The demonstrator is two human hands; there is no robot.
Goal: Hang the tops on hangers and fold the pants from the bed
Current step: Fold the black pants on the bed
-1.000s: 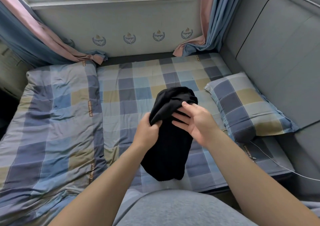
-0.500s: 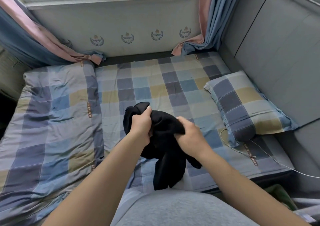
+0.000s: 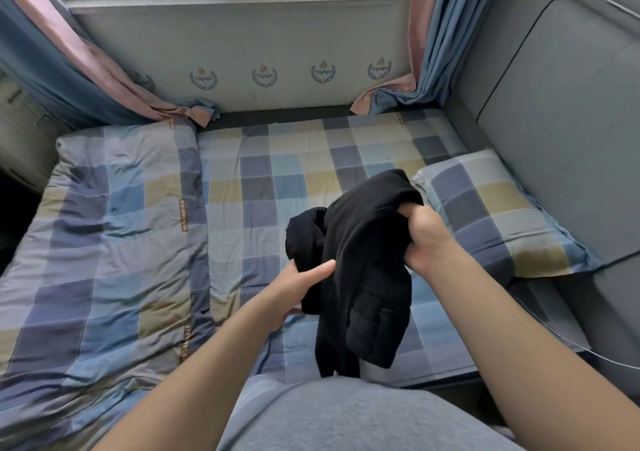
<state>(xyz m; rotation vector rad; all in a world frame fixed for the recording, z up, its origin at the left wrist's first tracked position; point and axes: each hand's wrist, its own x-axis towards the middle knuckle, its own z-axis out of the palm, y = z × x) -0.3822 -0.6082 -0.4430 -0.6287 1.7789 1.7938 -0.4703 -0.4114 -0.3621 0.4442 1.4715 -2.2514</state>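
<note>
Handling step: the person is sorting out a bunched black garment [image 3: 363,260], holding it in the air above the checked bed [image 3: 277,173]. I cannot tell whether it is a top or pants, so it is probably being opened out to see.
Next move: this is calling for finding a waistband or collar and pulling the cloth flat.
Folded quilt [image 3: 114,242]: lying along the bed's left side, untouched.
Left hand [image 3: 298,284]: reaching in low, pinching the lower bunch between the thumb on top and the fingers hidden beneath.
Right hand [image 3: 426,239]: holding higher, fist curling round the upper edge.
Pillow [image 3: 491,211]: lying at the right, beyond the garment.
</note>
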